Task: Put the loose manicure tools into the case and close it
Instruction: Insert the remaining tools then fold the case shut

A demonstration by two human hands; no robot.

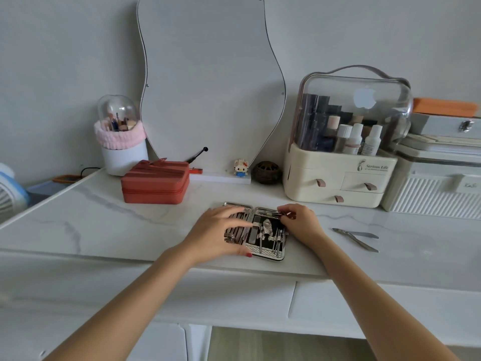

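The manicure case (263,252) lies open and flat on the white marble table, metal-rimmed with a dark lining and several steel tools strapped inside. My left hand (221,235) rests flat on the case's left half, fingers straight over the tools there. My right hand (299,220) is at the top right corner of the case, its fingertips pinching a thin steel tool (273,211) that lies across the right half's upper edge. Two loose steel tools (358,237) lie crossed on the table to the right of the case.
Behind the case stand a red zip box (156,182), a cream cosmetics organiser with a clear dome (338,175) and a wavy mirror (208,79). A white ribbed box (437,188) is at far right, a brush holder (122,144) at back left. The table's front edge (182,267) runs just below the case.
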